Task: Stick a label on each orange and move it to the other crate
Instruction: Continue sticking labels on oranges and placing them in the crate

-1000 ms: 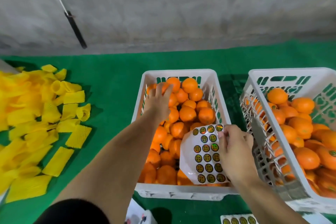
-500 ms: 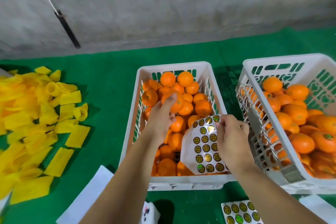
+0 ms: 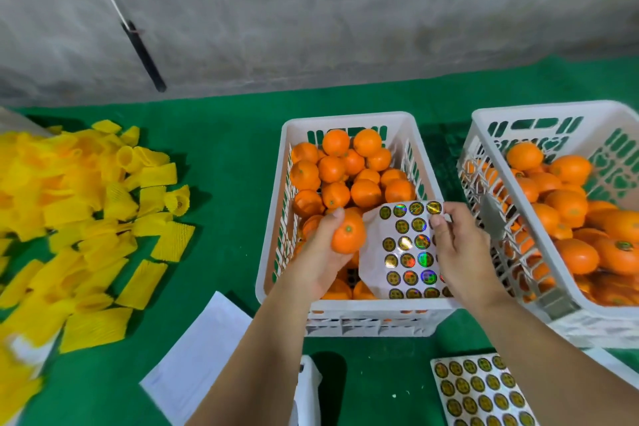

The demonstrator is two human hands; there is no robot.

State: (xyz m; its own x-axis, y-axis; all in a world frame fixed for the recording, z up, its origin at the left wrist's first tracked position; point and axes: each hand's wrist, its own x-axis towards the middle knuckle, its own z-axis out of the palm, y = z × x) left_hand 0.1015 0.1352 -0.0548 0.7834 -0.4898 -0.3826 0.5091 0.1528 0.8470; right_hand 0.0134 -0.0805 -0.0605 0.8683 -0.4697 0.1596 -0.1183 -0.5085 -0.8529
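- Orange [image 3: 348,234] sat in our left hand [image 3: 323,254], fingers curled round it, raised just above the fruit in the middle crate [image 3: 345,313] and just left of the label sheet [image 3: 408,252].
- Our right hand [image 3: 461,251] held that sheet, thumb and fingers pinching at its top right corner where a label [image 3: 433,207] lies; whether that label was already lifting we could not tell.
- Nearly round, the orange had no real long axis; its stem-to-base line served instead, and the green stem end faced up toward the camera, tilted slightly to the right.
- We judged the label could fold onto itself or cling to a fingertip as it peeled, since the sheet was curved and held only at one side.
- We judged it might land on the stem dimple and stick badly, because that end faced the sheet.
- We judged the orange could slip back among the unlabelled ones if the grip loosened while we pressed, which would mix done with undone.
- Carrying it to the right crate [image 3: 553,320], we could have snagged the sheet on the lattice wall.
- Yellow foam sleeves [image 3: 103,218] and a spare label sheet [image 3: 484,391] lay on the green worktop [image 3: 224,252].
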